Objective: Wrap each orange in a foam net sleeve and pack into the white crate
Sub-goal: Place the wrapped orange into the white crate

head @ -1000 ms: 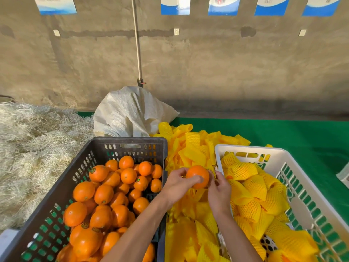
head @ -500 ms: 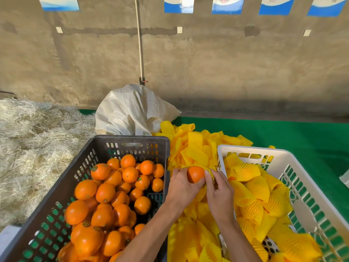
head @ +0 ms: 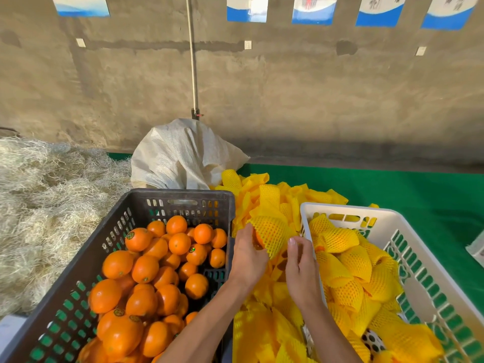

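While the left hand [head: 247, 254] holds a sleeved orange [head: 271, 235] in its grip, the right hand [head: 301, 268] hovers just right of it, fingers loosely curled, holding nothing. Both sit over the sleeves [head: 275, 200] between the dark crate [head: 180, 196] at left and the white crate [head: 392, 218] at right, which holds wrapped oranges [head: 351, 260].

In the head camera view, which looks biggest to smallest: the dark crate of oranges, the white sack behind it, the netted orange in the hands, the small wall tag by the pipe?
1. Dark crate, though nearness inflates it.
2. White sack.
3. Netted orange, held by the left hand.
4. Wall tag, far off.
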`<state>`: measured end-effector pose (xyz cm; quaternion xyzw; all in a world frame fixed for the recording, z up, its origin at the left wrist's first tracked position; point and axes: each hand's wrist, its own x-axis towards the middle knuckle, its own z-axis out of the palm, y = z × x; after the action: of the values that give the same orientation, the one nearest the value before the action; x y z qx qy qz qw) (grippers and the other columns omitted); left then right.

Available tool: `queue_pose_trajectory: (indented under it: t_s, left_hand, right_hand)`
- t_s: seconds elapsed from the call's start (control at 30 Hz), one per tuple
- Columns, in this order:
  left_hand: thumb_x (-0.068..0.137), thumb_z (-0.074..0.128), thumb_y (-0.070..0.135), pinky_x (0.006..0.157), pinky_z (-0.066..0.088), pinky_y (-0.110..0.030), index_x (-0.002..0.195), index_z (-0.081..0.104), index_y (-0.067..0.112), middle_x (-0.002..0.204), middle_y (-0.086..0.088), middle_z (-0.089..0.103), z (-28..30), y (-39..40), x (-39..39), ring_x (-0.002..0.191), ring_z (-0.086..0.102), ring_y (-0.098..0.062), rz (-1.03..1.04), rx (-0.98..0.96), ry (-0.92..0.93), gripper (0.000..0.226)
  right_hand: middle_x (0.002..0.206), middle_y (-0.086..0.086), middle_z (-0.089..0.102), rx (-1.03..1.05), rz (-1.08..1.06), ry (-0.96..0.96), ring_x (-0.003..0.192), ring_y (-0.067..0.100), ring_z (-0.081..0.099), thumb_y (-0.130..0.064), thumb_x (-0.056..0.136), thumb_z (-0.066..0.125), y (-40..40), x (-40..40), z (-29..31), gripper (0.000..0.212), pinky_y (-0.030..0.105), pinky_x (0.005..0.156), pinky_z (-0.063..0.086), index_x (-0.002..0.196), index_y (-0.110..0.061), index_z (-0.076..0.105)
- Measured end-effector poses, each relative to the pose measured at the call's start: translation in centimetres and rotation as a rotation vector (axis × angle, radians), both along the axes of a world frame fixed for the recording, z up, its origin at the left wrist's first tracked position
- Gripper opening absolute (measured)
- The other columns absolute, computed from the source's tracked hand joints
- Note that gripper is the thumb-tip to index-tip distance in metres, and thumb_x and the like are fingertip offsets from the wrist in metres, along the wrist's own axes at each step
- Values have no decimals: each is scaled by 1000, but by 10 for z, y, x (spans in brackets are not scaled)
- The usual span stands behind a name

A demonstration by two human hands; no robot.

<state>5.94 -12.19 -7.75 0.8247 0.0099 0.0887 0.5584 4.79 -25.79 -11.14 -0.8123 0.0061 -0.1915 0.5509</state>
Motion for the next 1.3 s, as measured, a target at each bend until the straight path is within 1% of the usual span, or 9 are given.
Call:
queue_pose_trajectory:
  t_s: [0.17,0.3,0.37,0.5,0.63,0.8,1.0,1.2,1.3]
  left_hand:
    - [96,57,1,125,26,-46,149,41,7,161,-13,32,-5,-6,-1,153,23,-30,-227,161,66,56]
    - [107,49,18,128,11,-29,161,29,15,170,1,18,-12,-10,-3,159,7,-17,-329,268,28,57]
    - [107,52,21,127,16,-30,156,39,17,168,3,26,-9,-9,-3,158,11,-15,-317,256,-14,51]
    - [96,68,18,112,43,-32,119,67,22,138,9,60,0,-9,-4,135,49,-6,-268,184,-232,23]
    - [96,66,20,106,48,-38,115,62,16,158,10,41,-1,-10,-7,139,44,-7,-322,325,-229,20]
    - [102,59,34,112,38,-25,125,56,20,168,23,13,-2,-11,-9,149,26,4,-408,378,-263,27]
    - [101,61,41,107,46,-36,150,47,27,162,8,29,-11,-11,-7,129,54,-18,-408,447,5,53]
    - [98,60,53,97,50,-46,131,62,4,135,-15,61,-24,-8,-9,119,59,-37,-776,963,681,59]
    - [91,71,53,93,51,-44,143,55,8,145,-16,54,-20,-11,-11,120,59,-37,-897,895,913,70]
  right_hand:
    - [159,-7,38,72,161,308,147,17,35,-91,84,22,2,4,-9,98,37,121,28,158,-29,30]
    - [165,-9,27,206,135,348,148,13,31,-90,84,31,2,5,-4,97,27,116,30,161,-32,21]
    - [162,-11,29,276,124,363,144,10,35,-82,88,35,1,6,-1,89,14,106,34,161,-32,23]
    - [147,-19,53,470,138,194,138,2,46,-62,98,42,1,7,7,60,22,108,39,150,-33,46]
    - [121,-36,64,506,87,102,111,-18,57,-49,99,56,0,3,13,35,2,84,44,133,-41,56]
    - [133,-23,62,539,-69,9,123,-6,56,-55,96,59,-5,7,9,48,28,103,46,140,-36,53]
    - [130,-7,69,1022,-127,-47,121,25,66,-60,93,54,-15,9,22,59,49,107,47,142,-28,51]
    - [141,-6,59,895,-112,78,121,20,66,-53,104,39,-12,12,10,65,36,105,45,160,-24,21]
    - [154,9,47,813,-88,87,128,23,61,-44,108,37,-12,15,7,64,36,105,46,162,-21,10]
